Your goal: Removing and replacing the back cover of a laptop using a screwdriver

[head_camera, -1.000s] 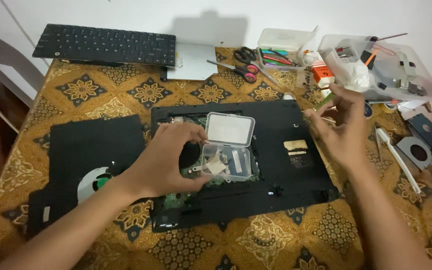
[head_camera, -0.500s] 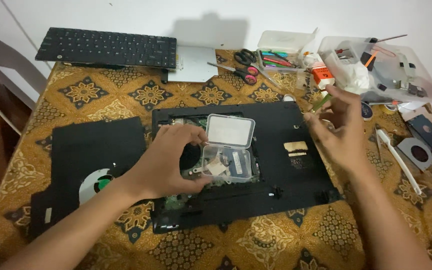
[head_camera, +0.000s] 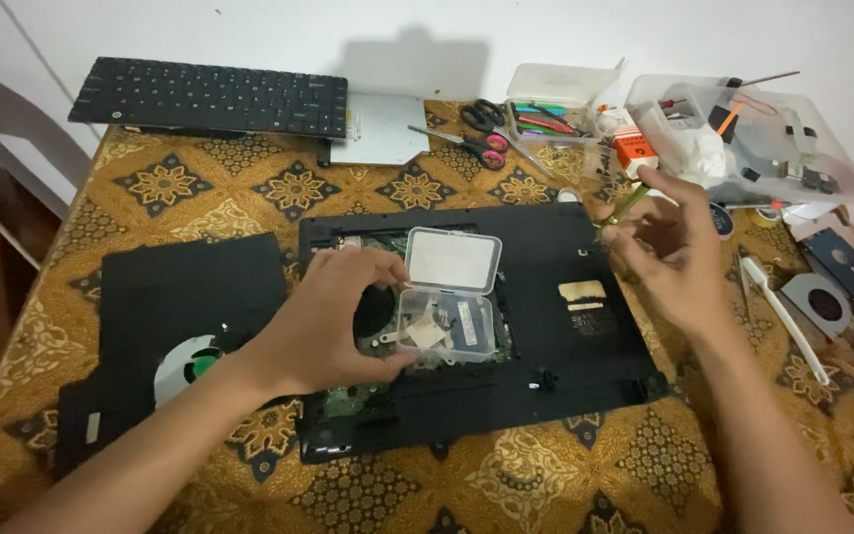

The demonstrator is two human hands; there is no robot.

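Under both hands lies the opened laptop base, and the left hand grasps the small clear box resting on it, lid up. The right hand pinches a thin green tool, raised beside the box. It seems wise that the left hand keeps the box flat and steady, so the tiny parts inside do not spill.

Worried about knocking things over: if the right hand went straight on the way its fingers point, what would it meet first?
Probably the orange box, just beyond the right hand and its green-tipped tool; depth is unclear, so it might pass above.
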